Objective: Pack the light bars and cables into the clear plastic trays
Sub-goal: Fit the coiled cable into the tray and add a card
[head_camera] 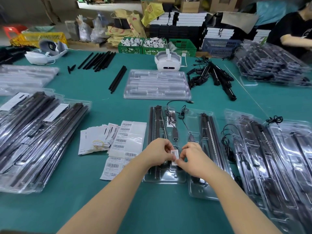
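Both bare forearms reach forward from bottom edge, converging toward centre. Left hand (158,152) palm turned inward, fingers curled, thumb and fingertips pinching small white label (173,157) from left side. Right hand (192,157) mirrors it, fingers bent, tips pinching same label at lower right edge. Hands close together, knuckles up, wrists roughly level.

head cam | looks forward-down | close above green table (94,92) | single view
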The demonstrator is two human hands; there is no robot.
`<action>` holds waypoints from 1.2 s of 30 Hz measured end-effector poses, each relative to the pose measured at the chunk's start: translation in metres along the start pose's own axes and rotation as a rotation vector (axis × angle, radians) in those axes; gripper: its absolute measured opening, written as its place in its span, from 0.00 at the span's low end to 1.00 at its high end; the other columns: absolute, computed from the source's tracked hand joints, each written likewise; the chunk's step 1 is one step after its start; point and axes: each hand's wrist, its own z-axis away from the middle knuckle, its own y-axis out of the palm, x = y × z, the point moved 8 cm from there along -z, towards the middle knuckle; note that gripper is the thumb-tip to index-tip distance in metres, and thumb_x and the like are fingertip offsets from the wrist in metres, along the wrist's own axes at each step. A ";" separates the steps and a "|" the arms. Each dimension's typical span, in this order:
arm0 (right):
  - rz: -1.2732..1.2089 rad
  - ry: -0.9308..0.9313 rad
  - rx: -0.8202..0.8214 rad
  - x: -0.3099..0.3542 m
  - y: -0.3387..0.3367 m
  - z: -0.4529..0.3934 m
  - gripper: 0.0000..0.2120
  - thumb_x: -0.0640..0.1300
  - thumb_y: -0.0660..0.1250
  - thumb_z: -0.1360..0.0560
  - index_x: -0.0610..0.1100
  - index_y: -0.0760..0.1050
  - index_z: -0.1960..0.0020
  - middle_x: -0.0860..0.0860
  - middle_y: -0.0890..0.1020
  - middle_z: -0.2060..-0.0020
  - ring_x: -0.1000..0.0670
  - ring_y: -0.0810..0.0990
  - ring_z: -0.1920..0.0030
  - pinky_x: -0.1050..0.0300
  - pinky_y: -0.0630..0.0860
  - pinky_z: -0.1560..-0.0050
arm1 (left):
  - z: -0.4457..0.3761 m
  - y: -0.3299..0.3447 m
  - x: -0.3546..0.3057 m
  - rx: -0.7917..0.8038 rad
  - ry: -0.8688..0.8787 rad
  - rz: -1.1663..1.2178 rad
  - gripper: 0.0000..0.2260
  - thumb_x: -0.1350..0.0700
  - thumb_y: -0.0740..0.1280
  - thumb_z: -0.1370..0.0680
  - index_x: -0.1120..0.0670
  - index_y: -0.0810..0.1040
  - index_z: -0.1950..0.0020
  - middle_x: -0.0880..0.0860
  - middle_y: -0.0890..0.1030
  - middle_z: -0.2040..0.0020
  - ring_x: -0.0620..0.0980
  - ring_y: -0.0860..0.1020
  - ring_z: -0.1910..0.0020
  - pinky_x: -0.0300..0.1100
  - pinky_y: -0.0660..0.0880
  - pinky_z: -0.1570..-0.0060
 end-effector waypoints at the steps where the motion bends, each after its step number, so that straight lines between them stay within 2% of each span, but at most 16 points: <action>1: 0.026 -0.004 0.001 0.000 0.000 0.000 0.12 0.53 0.70 0.23 0.51 0.77 0.64 0.51 0.72 0.40 0.51 0.61 0.29 0.56 0.58 0.30 | 0.000 0.000 0.000 -0.010 0.001 -0.017 0.10 0.57 0.78 0.28 0.49 0.77 0.56 0.47 0.80 0.63 0.41 0.74 0.71 0.34 0.69 0.70; 5: 0.077 -0.029 -0.022 0.000 -0.005 -0.001 0.13 0.56 0.73 0.26 0.54 0.73 0.63 0.51 0.74 0.47 0.50 0.65 0.33 0.55 0.64 0.34 | 0.003 0.003 -0.003 -0.038 0.024 -0.076 0.11 0.58 0.76 0.28 0.47 0.75 0.56 0.46 0.79 0.62 0.40 0.74 0.71 0.36 0.71 0.66; 8: 0.084 -0.049 -0.027 0.001 -0.008 0.000 0.13 0.58 0.74 0.28 0.54 0.72 0.59 0.52 0.75 0.49 0.50 0.66 0.36 0.53 0.67 0.36 | 0.004 0.000 -0.005 -0.067 0.048 -0.150 0.12 0.56 0.77 0.29 0.46 0.76 0.53 0.48 0.77 0.57 0.43 0.75 0.64 0.40 0.74 0.59; 10: 0.088 -0.059 -0.033 0.000 -0.010 0.001 0.15 0.59 0.74 0.29 0.53 0.72 0.55 0.54 0.75 0.49 0.50 0.67 0.36 0.51 0.69 0.36 | 0.004 -0.001 -0.006 -0.067 0.053 -0.184 0.17 0.52 0.78 0.29 0.44 0.77 0.45 0.50 0.73 0.50 0.46 0.75 0.60 0.43 0.75 0.52; 11: 0.092 -0.062 -0.037 -0.001 -0.010 0.001 0.16 0.60 0.74 0.29 0.53 0.72 0.52 0.54 0.75 0.48 0.51 0.67 0.36 0.51 0.69 0.37 | 0.004 -0.001 -0.006 -0.053 0.051 -0.204 0.22 0.51 0.78 0.30 0.44 0.76 0.38 0.50 0.70 0.48 0.47 0.75 0.58 0.43 0.74 0.49; 13: 0.067 -0.043 -0.046 -0.004 -0.011 0.001 0.21 0.61 0.75 0.30 0.52 0.72 0.46 0.54 0.75 0.45 0.51 0.68 0.36 0.52 0.70 0.37 | 0.004 0.002 -0.005 -0.010 0.038 -0.257 0.33 0.48 0.79 0.30 0.44 0.70 0.28 0.51 0.67 0.43 0.49 0.75 0.51 0.42 0.72 0.44; 14: 0.033 -0.023 -0.045 -0.007 -0.011 0.001 0.24 0.62 0.76 0.31 0.52 0.71 0.43 0.53 0.74 0.43 0.51 0.69 0.37 0.52 0.71 0.37 | 0.003 0.002 -0.006 0.001 0.028 -0.281 0.35 0.47 0.79 0.31 0.45 0.68 0.27 0.51 0.67 0.40 0.50 0.75 0.49 0.43 0.72 0.42; 17: -0.048 0.006 -0.034 -0.013 -0.010 0.000 0.32 0.61 0.78 0.34 0.53 0.68 0.36 0.55 0.73 0.41 0.53 0.70 0.36 0.51 0.71 0.34 | -0.003 0.001 -0.005 0.003 0.001 -0.338 0.36 0.44 0.80 0.32 0.49 0.69 0.29 0.51 0.69 0.39 0.49 0.75 0.48 0.44 0.73 0.42; 20: -0.059 0.004 -0.033 -0.015 -0.010 -0.001 0.36 0.61 0.78 0.34 0.52 0.67 0.32 0.57 0.73 0.40 0.53 0.68 0.34 0.50 0.70 0.32 | -0.009 -0.001 -0.006 -0.045 -0.038 -0.369 0.30 0.41 0.79 0.34 0.49 0.73 0.37 0.49 0.71 0.44 0.49 0.76 0.51 0.46 0.75 0.47; 24: -0.065 0.004 -0.029 -0.018 -0.007 -0.002 0.38 0.61 0.78 0.34 0.52 0.66 0.30 0.55 0.73 0.36 0.52 0.67 0.32 0.50 0.69 0.31 | -0.015 -0.006 -0.008 -0.175 -0.083 -0.374 0.20 0.39 0.77 0.32 0.46 0.74 0.51 0.48 0.78 0.50 0.48 0.76 0.54 0.43 0.72 0.58; 28: -0.077 0.004 -0.012 -0.022 -0.005 -0.003 0.37 0.60 0.77 0.33 0.54 0.66 0.30 0.55 0.71 0.34 0.51 0.67 0.32 0.50 0.68 0.29 | -0.017 -0.009 -0.007 -0.253 -0.103 -0.331 0.15 0.39 0.75 0.29 0.46 0.74 0.57 0.45 0.77 0.60 0.47 0.77 0.59 0.41 0.70 0.64; 30: -0.100 0.000 0.005 -0.024 -0.004 -0.003 0.36 0.60 0.78 0.33 0.54 0.66 0.30 0.55 0.69 0.34 0.52 0.68 0.32 0.51 0.67 0.29 | -0.016 -0.009 -0.008 -0.260 -0.089 -0.344 0.15 0.39 0.75 0.29 0.46 0.75 0.56 0.45 0.76 0.59 0.47 0.76 0.59 0.42 0.68 0.64; 33: -0.144 -0.022 0.045 -0.027 -0.002 0.000 0.36 0.58 0.77 0.31 0.55 0.65 0.29 0.56 0.66 0.32 0.54 0.68 0.32 0.52 0.66 0.28 | -0.014 -0.008 -0.006 -0.189 -0.052 -0.362 0.17 0.40 0.75 0.29 0.48 0.76 0.49 0.48 0.76 0.52 0.48 0.77 0.56 0.44 0.73 0.58; 36: -0.182 -0.056 0.073 -0.030 -0.001 0.003 0.32 0.54 0.75 0.27 0.55 0.65 0.28 0.57 0.66 0.30 0.56 0.66 0.31 0.52 0.63 0.26 | -0.009 -0.002 -0.006 -0.052 -0.025 -0.394 0.26 0.40 0.77 0.31 0.49 0.73 0.40 0.49 0.71 0.47 0.51 0.77 0.52 0.49 0.77 0.49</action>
